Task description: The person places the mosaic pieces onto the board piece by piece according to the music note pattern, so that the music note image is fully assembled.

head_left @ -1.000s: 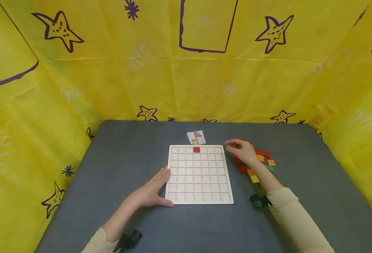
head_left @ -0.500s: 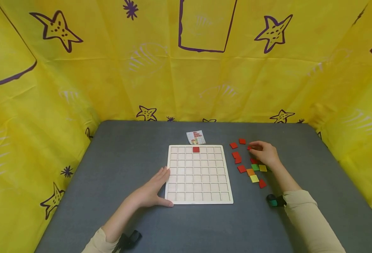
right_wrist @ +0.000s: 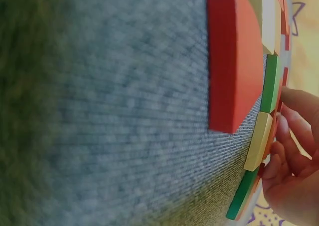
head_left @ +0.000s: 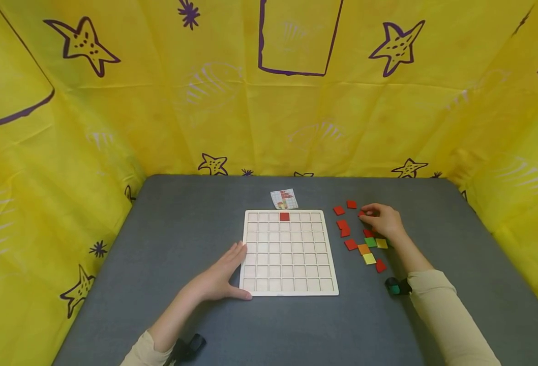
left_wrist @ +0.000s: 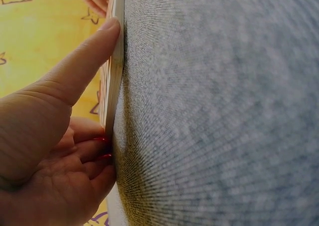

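A white board with a square grid (head_left: pixel 289 252) lies on the dark table. One red square tile (head_left: pixel 285 216) sits in its far row. My left hand (head_left: pixel 223 272) rests at the board's near left corner, fingers along the left edge and thumb on the front edge. In the left wrist view the thumb (left_wrist: pixel 75 69) reaches straight along the board's edge (left_wrist: pixel 115 71). My right hand (head_left: pixel 383 221) pinches a small red tile (head_left: pixel 362 213) among the loose pieces to the right. From the right wrist, the fingertips are partly hidden behind a green tile (right_wrist: pixel 269 84).
Loose red tiles (head_left: pixel 339 210), an orange tile (head_left: pixel 363 249), yellow tiles (head_left: pixel 369 258) and a green tile (head_left: pixel 370 242) lie right of the board. A printed pattern card (head_left: pixel 285 199) is beyond its far edge. Yellow cloth (head_left: pixel 269 127) surrounds the table (head_left: pixel 196 208).
My right hand has moved right from the board's far right corner to the loose tiles, where it now pinches a red one. The left hand has stayed in place.
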Demonstrator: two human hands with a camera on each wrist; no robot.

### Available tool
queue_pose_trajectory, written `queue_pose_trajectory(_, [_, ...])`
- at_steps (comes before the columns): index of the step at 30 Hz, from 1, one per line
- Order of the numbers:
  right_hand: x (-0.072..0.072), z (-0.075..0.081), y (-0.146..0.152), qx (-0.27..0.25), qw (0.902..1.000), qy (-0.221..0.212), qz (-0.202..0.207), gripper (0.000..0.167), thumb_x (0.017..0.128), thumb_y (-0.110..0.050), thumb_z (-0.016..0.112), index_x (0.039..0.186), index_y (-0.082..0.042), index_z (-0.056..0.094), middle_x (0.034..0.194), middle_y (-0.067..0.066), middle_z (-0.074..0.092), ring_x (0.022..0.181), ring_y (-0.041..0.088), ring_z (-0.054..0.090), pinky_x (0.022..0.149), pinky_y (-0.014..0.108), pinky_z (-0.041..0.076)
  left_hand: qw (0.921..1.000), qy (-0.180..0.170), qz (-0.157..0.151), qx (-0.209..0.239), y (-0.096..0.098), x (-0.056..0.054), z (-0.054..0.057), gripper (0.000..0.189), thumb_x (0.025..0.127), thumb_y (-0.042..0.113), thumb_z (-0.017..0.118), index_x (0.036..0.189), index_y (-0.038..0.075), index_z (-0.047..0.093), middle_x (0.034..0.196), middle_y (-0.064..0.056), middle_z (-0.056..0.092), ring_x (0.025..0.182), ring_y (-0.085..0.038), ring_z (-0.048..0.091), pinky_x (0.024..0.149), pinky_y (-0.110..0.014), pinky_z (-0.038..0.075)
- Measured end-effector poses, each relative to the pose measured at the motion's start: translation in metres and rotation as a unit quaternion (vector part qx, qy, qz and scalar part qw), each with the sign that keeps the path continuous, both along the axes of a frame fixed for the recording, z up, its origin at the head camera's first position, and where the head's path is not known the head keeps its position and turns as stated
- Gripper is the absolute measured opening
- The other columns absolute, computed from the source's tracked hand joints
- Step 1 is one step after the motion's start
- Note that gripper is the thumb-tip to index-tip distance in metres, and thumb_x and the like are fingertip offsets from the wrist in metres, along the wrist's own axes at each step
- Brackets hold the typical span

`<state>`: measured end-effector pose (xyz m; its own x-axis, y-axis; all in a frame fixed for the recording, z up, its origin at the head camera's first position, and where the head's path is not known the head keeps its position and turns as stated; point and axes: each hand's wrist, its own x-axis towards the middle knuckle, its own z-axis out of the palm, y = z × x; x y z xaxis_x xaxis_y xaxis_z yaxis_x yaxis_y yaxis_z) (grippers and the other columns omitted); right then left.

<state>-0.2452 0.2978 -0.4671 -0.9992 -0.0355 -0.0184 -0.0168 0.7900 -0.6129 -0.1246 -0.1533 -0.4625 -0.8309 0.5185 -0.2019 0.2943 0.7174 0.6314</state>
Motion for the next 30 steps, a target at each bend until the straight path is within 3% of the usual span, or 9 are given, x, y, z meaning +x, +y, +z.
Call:
queue_pose_trajectory(7, [-0.002,-0.002,0.001,0.006,1.0,0.007,-0.002,0.033,0.091,-0.023,0.07,0.115,0.0,0.067,0.099,0.016,0.066,0.09,0.032,0.057,0.074,0.039,0.043,1.0,0.0,0.002,0.001,0.0,0.0,0.001,0.115,0.072,0.04,0.086,0.152,-0.006,0.018,0.16,-0.022,0.011,0.148,-0.037,0.005,0.115,-0.052,0.016])
queue_pose_trajectory(14, [0.0,-0.005,-0.006,-0.009,0.9992,0.039,0.002,0.036,0.088,-0.029,0.074,0.11,-0.001,0.07,0.097,0.015,0.071,0.092,0.033,0.062,0.082,0.046,0.045,1.0,0.002,-0.001,0.007,0.0,0.001,0.001,0.114,0.072,0.04,0.086,0.152,-0.007,0.019,0.16,-0.023,0.011,0.147,-0.038,0.005,0.115,-0.053,0.016])
queue_pose_trajectory(23, [0.004,0.003,-0.04,-0.079,0.9964,0.018,0.026,0.037,0.089,-0.033,0.073,0.115,-0.006,0.07,0.1,0.01,0.071,0.087,0.024,0.064,0.072,0.032,0.048,1.0,0.003,-0.003,0.005,0.0,0.0,0.001,0.115,0.072,0.04,0.086,0.152,-0.007,0.018,0.16,-0.023,0.011,0.147,-0.038,0.005,0.115,-0.053,0.015])
queue_pose_trajectory(30, [0.001,0.004,-0.076,-0.119,0.9914,0.017,0.052,0.031,0.086,-0.031,0.076,0.109,-0.01,0.073,0.093,0.005,0.07,0.077,0.02,0.06,0.061,0.027,0.046,1.0,0.0,0.001,0.004,0.0,0.001,0.0,0.115,0.072,0.04,0.086,0.152,-0.006,0.018,0.16,-0.022,0.011,0.147,-0.037,0.005,0.115,-0.053,0.015])
